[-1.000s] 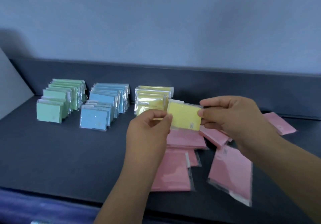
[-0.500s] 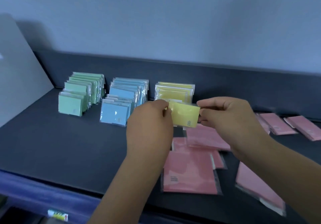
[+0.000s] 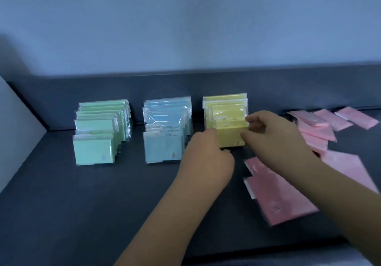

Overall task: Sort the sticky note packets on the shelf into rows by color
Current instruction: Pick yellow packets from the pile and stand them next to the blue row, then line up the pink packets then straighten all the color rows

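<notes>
A yellow packet (image 3: pixel 229 136) stands upright at the front of the yellow row (image 3: pixel 225 108) on the dark shelf (image 3: pixel 82 203). My left hand (image 3: pixel 206 154) holds its left edge and my right hand (image 3: pixel 272 139) pinches its right edge. Left of it stand a blue row (image 3: pixel 165 129) and a green row (image 3: pixel 101 131), each of several upright packets. Pink packets lie flat and unsorted: several at the far right (image 3: pixel 321 127) and more in front under my right forearm (image 3: pixel 276 199).
A raised dark lip (image 3: pixel 185 84) runs along the back of the shelf below the blue-grey wall. A pale side panel (image 3: pixel 18 125) closes the left end. The shelf's front edge (image 3: pixel 247 253) is near the bottom of the view.
Both hands carried the yellow packet forward from mid-air and down to the front of the yellow row. The camera view shifted right, showing more pink packets.
</notes>
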Demonstrator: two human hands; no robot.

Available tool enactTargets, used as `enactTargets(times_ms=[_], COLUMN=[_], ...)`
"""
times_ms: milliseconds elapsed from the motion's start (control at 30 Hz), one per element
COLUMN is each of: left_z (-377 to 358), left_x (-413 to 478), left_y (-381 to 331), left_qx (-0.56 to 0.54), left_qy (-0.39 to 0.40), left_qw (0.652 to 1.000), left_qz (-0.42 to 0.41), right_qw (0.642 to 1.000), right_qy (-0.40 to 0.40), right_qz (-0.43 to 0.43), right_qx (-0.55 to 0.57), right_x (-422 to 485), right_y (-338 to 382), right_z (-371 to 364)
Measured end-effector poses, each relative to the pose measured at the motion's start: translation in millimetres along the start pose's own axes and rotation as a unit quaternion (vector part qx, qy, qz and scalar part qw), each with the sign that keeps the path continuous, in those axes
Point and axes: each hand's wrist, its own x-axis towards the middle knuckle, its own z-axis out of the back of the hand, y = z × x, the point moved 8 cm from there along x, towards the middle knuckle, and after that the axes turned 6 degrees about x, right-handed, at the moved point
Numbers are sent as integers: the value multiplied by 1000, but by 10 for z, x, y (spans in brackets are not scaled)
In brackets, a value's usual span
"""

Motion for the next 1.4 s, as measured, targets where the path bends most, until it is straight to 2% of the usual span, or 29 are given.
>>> enactTargets(times_ms=[200, 433, 567, 633, 700, 967, 1067, 1133, 1267, 1400], left_z=[-42, -6, 76, 182, 201, -251, -640, -968, -1448, -1667], left_x=[11, 21, -81, -176, -244, -334, -445, -478, -463, -440], left_y=[20, -21, -50, -198, -350, -890, -1315, -1517, -1618, -1668], left_qx=[-36, -56, -3, 59, 79, 65, 119, 198, 317, 339], left_qy=[41, 57, 15, -40, -57, -28, -7, 27, 59, 58], left_qw=[998, 997, 1000, 996, 991, 988, 967, 945, 921, 924], left_qz=[3, 12, -6, -62, -91, -135, -224, -260, -218, -166], right_qw=[998, 984, 975, 950, 932, 971, 972, 974, 979, 981], right_qy=[-11, -1, -2, -29, -51, -48, -20, 1, 51, 87], right_qz=[-20, 30, 67, 108, 122, 12, -21, -26, -5, 34], right_qx=[-56, -175, -212, -291, -339, -235, -232, -225, -198, -169], right_x=[-53, -68, -121, -167, -165, 72, 141, 145, 102, 69], right_y=[51, 235, 244, 266, 246, -425, -788, -996, -1285, -1462], right_z=[-63, -90, -34, 64, 203, 1139, 1433, 1587, 1747, 1773])
